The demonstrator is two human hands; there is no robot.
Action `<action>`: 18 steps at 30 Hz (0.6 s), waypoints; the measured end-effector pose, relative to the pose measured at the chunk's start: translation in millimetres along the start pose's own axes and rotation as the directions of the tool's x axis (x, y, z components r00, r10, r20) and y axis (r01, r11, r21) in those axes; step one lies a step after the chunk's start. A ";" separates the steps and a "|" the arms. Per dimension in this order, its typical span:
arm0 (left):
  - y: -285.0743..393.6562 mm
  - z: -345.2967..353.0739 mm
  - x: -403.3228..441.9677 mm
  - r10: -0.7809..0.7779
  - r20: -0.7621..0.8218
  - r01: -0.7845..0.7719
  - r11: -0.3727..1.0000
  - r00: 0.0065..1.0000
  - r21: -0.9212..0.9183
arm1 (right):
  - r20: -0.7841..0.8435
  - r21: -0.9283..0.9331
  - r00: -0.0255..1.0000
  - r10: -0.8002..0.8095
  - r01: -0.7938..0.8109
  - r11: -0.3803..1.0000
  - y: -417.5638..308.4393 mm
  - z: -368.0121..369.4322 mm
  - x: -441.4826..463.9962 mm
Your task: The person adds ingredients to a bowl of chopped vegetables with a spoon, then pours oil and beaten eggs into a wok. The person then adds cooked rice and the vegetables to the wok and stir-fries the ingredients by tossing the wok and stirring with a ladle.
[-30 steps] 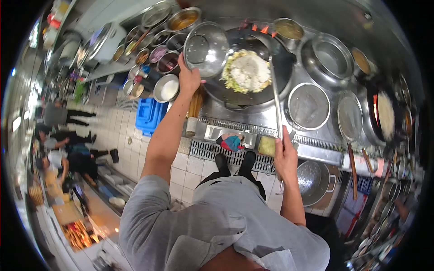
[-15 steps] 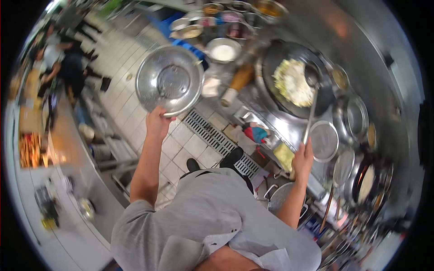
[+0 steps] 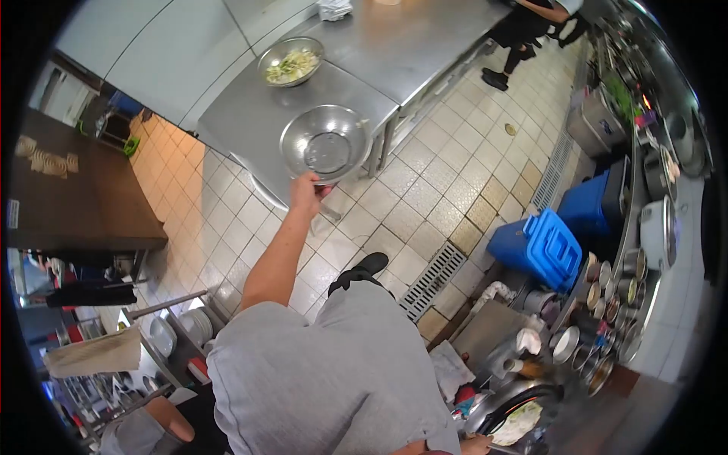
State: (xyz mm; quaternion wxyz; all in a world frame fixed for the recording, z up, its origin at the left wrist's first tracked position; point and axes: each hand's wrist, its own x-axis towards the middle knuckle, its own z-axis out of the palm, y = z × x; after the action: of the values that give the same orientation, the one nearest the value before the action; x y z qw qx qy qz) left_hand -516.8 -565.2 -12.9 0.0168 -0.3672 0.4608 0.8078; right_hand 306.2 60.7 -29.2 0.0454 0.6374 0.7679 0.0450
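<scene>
My left hand (image 3: 307,196) grips the rim of a shiny steel mixing bowl (image 3: 326,145), thumb on the inside. The bowl is held out near the corner of a steel table, its inside showing only a wet sheen and a small scrap at the rim. At the bottom edge, my right hand (image 3: 476,445) is partly cut off, closed around the handle of a ladle (image 3: 502,449). Beside it is a wok (image 3: 485,413) holding pale food with green shreds (image 3: 518,425). The ladle's head is hidden.
A second steel bowl (image 3: 291,62) of chopped greens stands on the steel table (image 3: 356,83). Blue lidded bins (image 3: 542,246) and several ingredient pots (image 3: 565,345) line the right. A person (image 3: 523,38) stands at the far end; another person's arm (image 3: 168,419) shows lower left.
I have turned left, away from the stove, toward the steel table. The bowl has come along in my left hand. The wok and my right hand now sit at the bottom edge.
</scene>
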 end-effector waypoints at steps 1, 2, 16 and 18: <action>11.1 -14.7 8.3 0.016 0.001 -0.016 1.000 1.000 -0.010 | 0.055 0.019 0.998 -0.023 0.022 1.000 -11.7 0.9 4.5; 22.6 -26.6 22.4 0.022 0.006 -0.022 1.000 1.000 -0.014 | 0.099 0.027 0.994 -0.040 0.037 0.999 -21.0 -3.2 10.8; 66.2 141.9 110.5 0.014 0.480 0.097 0.974 0.877 -0.205 | 0.250 0.814 0.886 0.390 -0.411 0.412 -80.1 -82.7 2.7; 100.4 178.0 187.9 0.120 0.405 0.020 0.946 0.906 -0.323 | 0.281 0.921 0.822 0.496 -0.376 0.101 -71.1 -102.5 -18.0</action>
State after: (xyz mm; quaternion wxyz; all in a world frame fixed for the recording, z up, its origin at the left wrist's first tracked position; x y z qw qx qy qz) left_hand -793.4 -546.7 0.6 0.0346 -0.1707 0.3187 0.9317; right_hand 227.2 28.8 63.6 -0.4020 0.7230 0.4101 -0.3840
